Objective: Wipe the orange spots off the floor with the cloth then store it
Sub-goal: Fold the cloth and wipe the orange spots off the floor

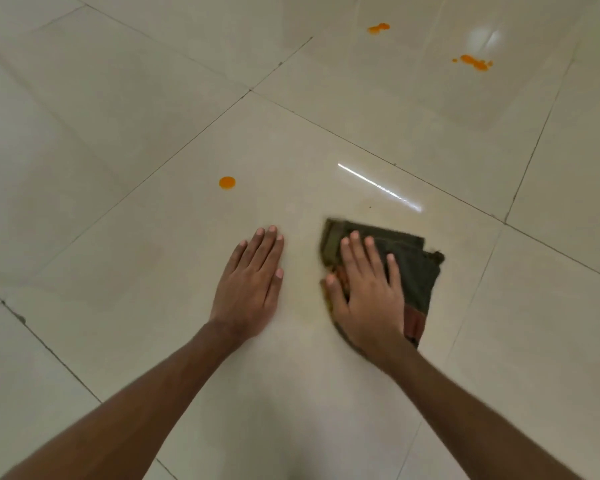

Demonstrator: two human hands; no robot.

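A dark green folded cloth [414,268] with a reddish patch lies flat on the pale tiled floor [118,116]. My right hand [368,292] presses down on the cloth's left part, fingers spread, and orange smears show on the cloth by my thumb. My left hand [252,285] rests flat on the bare tile just left of the cloth, holding nothing. A round orange spot [227,182] sits ahead of my left hand. Two more orange splashes lie far off at the upper right, one [378,28] small, the other [474,62] streaky. A faint yellowish haze marks the tile between my hands.
Glossy cream tiles with dark grout lines [194,133] fill the whole view. A bright light reflection [378,187] streaks the tile just beyond the cloth. No furniture or container shows.
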